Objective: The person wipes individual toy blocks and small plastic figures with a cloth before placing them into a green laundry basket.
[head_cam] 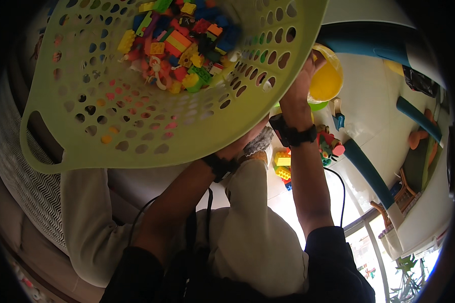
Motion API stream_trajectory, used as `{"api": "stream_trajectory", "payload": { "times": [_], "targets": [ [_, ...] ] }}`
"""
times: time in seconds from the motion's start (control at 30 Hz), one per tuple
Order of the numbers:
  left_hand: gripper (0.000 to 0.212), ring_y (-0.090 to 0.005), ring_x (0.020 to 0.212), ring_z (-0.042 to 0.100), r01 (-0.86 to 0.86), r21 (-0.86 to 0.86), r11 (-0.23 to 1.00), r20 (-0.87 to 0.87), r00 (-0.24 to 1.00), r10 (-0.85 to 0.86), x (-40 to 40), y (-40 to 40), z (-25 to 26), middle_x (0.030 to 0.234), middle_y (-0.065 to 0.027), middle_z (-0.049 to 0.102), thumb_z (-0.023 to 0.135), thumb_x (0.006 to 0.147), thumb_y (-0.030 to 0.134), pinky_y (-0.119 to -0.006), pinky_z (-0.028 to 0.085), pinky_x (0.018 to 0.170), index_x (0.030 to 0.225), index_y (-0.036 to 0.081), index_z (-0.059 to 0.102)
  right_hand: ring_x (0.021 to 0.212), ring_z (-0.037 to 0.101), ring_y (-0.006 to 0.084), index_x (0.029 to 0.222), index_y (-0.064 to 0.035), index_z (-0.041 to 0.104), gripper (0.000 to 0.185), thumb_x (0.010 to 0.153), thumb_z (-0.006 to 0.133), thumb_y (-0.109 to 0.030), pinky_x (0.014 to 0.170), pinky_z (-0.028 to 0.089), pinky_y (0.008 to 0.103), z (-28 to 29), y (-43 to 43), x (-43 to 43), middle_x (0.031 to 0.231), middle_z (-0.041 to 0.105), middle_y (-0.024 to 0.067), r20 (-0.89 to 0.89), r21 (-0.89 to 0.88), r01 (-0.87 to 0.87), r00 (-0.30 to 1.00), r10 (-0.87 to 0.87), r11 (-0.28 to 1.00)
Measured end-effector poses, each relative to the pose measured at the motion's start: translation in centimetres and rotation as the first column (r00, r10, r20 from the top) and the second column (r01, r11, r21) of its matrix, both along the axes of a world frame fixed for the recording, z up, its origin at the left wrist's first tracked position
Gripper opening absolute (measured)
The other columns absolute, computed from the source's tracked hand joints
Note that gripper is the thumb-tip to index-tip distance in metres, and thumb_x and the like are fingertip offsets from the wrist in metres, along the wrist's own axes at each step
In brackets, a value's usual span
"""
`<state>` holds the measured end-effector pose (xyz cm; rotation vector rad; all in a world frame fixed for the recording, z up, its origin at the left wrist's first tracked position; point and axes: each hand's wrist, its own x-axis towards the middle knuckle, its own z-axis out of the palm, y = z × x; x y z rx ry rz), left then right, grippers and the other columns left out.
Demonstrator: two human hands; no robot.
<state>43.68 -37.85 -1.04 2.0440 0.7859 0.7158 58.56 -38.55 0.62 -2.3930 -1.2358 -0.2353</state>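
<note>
A pale green perforated plastic basket (197,132) fills the upper left of the view, tilted, with a loop handle at its lower left. Colourful toy building bricks (178,41) and small toy figures lie heaped inside it. My right hand (301,87) holds the basket's right rim, its fingers partly hidden behind the edge. Beneath the near rim, my left hand (246,140) supports the basket from below; the rim covers its fingers. Dark bands circle both wrists.
A yellow round container (326,77) stands on the floor beyond my right hand. Yellow bricks (283,164) and a red and green toy (329,146) lie near my right forearm. Blue-covered furniture legs (369,172) rise at the right. A grey ribbed sofa (24,163) borders the left.
</note>
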Motion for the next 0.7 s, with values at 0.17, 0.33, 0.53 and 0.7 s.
{"api": "stream_trajectory", "payload": {
  "times": [0.17,0.33,0.53,0.7],
  "targets": [
    [0.047,-0.0401,0.088,0.068,-0.032,-0.15,0.988,-0.211,0.978,0.0,-1.6,-1.0,0.0,0.104,-0.0238,0.067,0.072,0.094,0.008,-0.045,0.055,0.077,0.139,-0.002,0.061,0.119,0.065,0.0337,0.111,-0.01,0.075,0.031,0.083,0.077,-0.024,0.101,0.033,0.0698,-2.9,-0.7,1.0,0.099,0.077,0.0136,0.078,-0.08,-0.045,0.996,0.051,0.996],
    [0.041,-0.0364,0.087,0.069,-0.061,-0.121,0.991,-0.269,0.963,0.027,-3.8,0.7,0.9,0.103,-0.0214,0.068,0.07,0.095,0.006,-0.043,0.055,0.076,0.135,-0.002,0.062,0.124,0.062,0.0338,0.115,-0.0097,0.074,0.034,0.084,0.076,-0.024,0.103,0.033,0.073,-1.7,0.6,0.8,0.116,0.076,0.0134,0.096,-0.125,-0.111,0.988,0.124,0.986],
    [0.034,-0.0319,0.085,0.069,-0.072,-0.093,0.993,-0.251,0.967,0.046,-3.9,-0.2,0.6,0.101,-0.0184,0.07,0.067,0.097,0.004,-0.041,0.055,0.075,0.131,-0.003,0.064,0.122,0.061,0.0218,0.13,-0.0043,0.063,0.029,0.106,0.06,-0.02,0.109,0.043,0.0439,5.9,-1.0,-0.6,0.131,0.068,0.0104,-0.058,-0.231,-0.188,0.982,0.18,0.955],
    [0.029,-0.0282,0.084,0.07,-0.101,-0.028,0.995,-0.218,0.971,0.092,-3.8,-0.7,0.9,0.099,-0.016,0.071,0.065,0.099,0.002,-0.039,0.055,0.074,0.127,-0.003,0.066,0.139,0.057,0.0314,0.161,-0.0019,0.041,0.066,0.11,0.051,-0.042,0.113,0.047,0.0437,10.6,-1.9,-2.9,0.156,0.055,0.018,-0.858,0.321,0.08,0.448,0.253,0.944]
  ]
}}
